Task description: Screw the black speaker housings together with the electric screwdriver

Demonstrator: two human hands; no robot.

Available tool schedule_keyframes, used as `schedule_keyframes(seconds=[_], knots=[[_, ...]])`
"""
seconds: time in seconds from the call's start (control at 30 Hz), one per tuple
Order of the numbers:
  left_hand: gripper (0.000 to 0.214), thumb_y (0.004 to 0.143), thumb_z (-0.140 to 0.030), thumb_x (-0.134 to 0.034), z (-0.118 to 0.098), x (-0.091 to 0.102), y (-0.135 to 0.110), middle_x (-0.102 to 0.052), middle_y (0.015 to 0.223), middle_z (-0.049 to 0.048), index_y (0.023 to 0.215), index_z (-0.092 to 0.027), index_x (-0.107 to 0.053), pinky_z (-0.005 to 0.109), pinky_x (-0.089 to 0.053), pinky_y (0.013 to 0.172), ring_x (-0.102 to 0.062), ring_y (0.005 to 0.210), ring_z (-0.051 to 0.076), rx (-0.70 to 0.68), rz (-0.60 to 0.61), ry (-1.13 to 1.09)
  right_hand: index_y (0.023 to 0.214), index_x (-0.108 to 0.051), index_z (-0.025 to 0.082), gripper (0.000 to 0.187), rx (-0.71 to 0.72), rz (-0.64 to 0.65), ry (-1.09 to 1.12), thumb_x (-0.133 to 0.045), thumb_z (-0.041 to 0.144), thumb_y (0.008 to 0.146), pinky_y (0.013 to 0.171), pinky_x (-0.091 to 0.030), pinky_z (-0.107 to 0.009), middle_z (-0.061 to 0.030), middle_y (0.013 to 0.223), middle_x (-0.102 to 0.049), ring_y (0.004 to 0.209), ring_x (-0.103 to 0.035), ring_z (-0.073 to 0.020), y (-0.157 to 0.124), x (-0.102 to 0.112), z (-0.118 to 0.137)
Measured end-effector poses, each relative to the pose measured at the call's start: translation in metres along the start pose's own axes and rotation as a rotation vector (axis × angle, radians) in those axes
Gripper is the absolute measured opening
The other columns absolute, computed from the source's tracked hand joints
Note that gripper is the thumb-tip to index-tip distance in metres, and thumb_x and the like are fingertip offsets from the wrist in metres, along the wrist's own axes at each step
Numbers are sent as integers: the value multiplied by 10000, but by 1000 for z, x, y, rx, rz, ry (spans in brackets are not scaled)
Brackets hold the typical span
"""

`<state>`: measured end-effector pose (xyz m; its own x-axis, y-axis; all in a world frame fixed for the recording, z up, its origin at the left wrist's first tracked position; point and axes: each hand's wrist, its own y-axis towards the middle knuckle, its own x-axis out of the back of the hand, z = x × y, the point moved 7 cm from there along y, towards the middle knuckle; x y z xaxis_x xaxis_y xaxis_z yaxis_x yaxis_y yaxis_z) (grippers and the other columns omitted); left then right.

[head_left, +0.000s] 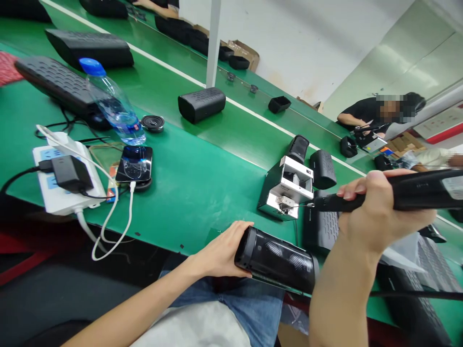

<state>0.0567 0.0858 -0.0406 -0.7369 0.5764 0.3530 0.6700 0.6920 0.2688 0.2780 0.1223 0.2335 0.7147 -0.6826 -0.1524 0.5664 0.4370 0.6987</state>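
Observation:
My left hand (pixel 220 250) is wrapped round one end of a black cylindrical speaker housing (pixel 278 260), held over my lap at the table's near edge. My right hand (pixel 376 212) grips a black electric screwdriver (pixel 398 193). Its thin bit points left, with the tip at the metal screw feeder (pixel 287 188) on the green table (pixel 202 168). Another black speaker shell (pixel 320 226) lies flat just beyond the housing, partly hidden by my right wrist.
A power strip (pixel 54 180) with chargers and white cables, a phone (pixel 134 164), a water bottle (pixel 114 103) and a loose speaker driver (pixel 152 123) lie at left. Several black speaker shells (pixel 201 103) sit along the conveyor. Another person (pixel 376 113) works at far right.

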Motion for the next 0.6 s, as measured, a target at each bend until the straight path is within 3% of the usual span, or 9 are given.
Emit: schedule_keyframes(seconds=[0.4, 0.6], knots=[[1358, 700, -346, -1184, 0, 0, 2, -554, 1667, 195, 1743, -324, -315, 682, -549, 1308, -596, 1552, 486, 17, 12, 7, 830, -665, 245, 144, -132, 54, -89, -803, 251, 793, 432, -462, -313, 96, 532, -559, 416, -510, -164, -8, -6, -25], [1367, 695, -344, -1188, 0, -1, 1, -557, 1663, 200, 1741, -327, -307, 677, -554, 1298, -593, 1549, 482, 7, 20, 11, 803, -639, 274, 153, -24, -39, 18, -742, 215, 706, 435, -449, -299, 113, 520, -531, 418, -455, -145, -2, 5, -4]])
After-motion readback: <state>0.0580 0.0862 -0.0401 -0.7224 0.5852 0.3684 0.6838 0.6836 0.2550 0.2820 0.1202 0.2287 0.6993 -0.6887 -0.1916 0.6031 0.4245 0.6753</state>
